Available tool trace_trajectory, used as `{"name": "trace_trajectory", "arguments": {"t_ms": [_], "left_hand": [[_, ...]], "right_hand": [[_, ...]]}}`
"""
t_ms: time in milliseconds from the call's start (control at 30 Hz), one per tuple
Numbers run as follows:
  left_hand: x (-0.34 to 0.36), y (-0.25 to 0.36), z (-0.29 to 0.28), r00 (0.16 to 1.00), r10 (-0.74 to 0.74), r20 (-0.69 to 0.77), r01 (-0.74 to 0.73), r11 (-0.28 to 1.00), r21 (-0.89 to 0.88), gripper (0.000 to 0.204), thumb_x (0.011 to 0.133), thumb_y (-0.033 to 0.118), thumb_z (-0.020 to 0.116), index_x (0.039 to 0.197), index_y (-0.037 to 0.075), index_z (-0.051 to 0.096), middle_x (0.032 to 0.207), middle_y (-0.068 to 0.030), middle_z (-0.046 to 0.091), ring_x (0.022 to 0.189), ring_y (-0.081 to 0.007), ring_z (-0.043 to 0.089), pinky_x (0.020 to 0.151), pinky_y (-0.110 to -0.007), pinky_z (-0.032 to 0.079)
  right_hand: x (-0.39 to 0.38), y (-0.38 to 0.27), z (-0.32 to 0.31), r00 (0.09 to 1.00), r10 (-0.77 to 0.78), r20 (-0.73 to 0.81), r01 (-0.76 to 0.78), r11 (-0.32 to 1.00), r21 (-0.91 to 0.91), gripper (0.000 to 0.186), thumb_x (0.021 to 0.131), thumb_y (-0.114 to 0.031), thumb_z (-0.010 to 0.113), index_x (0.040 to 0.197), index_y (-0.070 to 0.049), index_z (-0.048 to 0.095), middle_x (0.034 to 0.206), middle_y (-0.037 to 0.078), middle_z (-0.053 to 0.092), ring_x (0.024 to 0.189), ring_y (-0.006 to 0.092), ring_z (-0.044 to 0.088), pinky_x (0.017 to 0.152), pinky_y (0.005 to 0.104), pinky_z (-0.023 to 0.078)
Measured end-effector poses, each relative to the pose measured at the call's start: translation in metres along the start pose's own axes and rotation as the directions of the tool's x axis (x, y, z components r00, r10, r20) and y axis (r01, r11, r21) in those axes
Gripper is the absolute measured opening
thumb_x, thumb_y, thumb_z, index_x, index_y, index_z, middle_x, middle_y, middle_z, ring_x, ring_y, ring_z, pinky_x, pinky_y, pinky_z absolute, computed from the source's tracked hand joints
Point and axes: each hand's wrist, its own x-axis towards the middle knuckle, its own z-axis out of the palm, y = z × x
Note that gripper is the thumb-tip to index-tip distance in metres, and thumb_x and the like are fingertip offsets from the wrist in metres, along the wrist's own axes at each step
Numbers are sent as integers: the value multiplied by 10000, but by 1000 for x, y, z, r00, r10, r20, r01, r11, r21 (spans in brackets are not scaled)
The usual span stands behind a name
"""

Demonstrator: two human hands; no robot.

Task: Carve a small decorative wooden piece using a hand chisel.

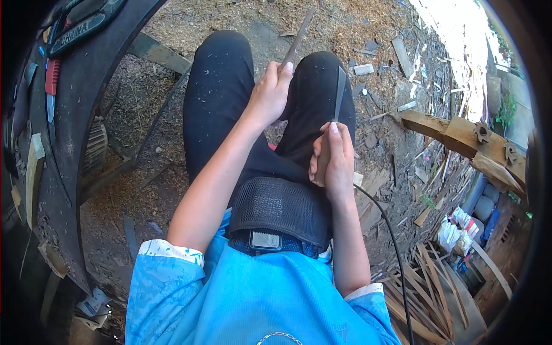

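My left hand (271, 95) is closed round the lower end of a narrow, flat, grey-brown strip (299, 35). The strip points up and away past my left knee; whether it is wood or metal I cannot tell. In my right hand (338, 161) is a knife (340, 95), gripped by its brown handle, with the thumb lying along the top. Its grey blade tapers to a slanted tip and points away over my right thigh. Strip and blade are apart from each other. Part of the knife handle is hidden by my fingers.
A dark curved bench (60, 144) on the left carries a clamp (83, 26) and a red-handled cutter (52, 80). At right juts a wooden beam (443, 129). Thin wood strips (428, 287) are piled at lower right; a black cable (394, 236) runs beside my right arm. Scraps litter the ground.
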Motion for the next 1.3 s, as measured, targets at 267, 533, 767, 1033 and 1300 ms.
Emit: {"name": "trace_trajectory", "arguments": {"t_ms": [267,533,767,1033,1300], "left_hand": [[13,-32,-11,984,165,-71,-168,985,-35,434,1109,404,354,1060,48,598,926,-64,577,835,-172,557,802,-322,458],[-9,17,14,963,-33,266,160,867,-472,333,1102,429,433,1131,119,548,888,55,455,579,-22,330,511,-205,292],[21,99,44,902,0,431,232,844,-484,349,1028,158,444,1357,69,515,895,35,463,630,-31,390,539,-212,330],[138,158,93,897,144,418,168,764,-623,378,994,103,477,1370,61,476,876,13,452,679,-63,436,610,-235,381],[247,130,99,926,90,368,153,800,-581,404,992,114,462,1394,82,441,944,2,473,689,-50,424,615,-220,370]], "right_hand": [[-13,0,-3,997,-51,-49,44,989,-145,323,1097,-410,443,1096,-90,486,697,2,517,437,78,516,364,227,415],[-60,-15,-20,972,-133,-193,141,990,26,305,1104,-354,440,1265,-102,497,735,5,520,456,76,521,389,227,428],[-34,-29,-47,929,-218,-299,261,959,112,72,1037,-123,472,1085,-72,489,837,29,557,591,82,559,516,233,471],[120,-132,-50,954,-280,-110,289,953,85,196,1098,-237,435,1171,-85,537,756,-1,529,590,81,541,526,234,444],[264,-146,-49,962,-249,111,227,958,178,240,1117,-252,409,1226,-69,519,685,12,529,567,86,534,526,233,441]]}}
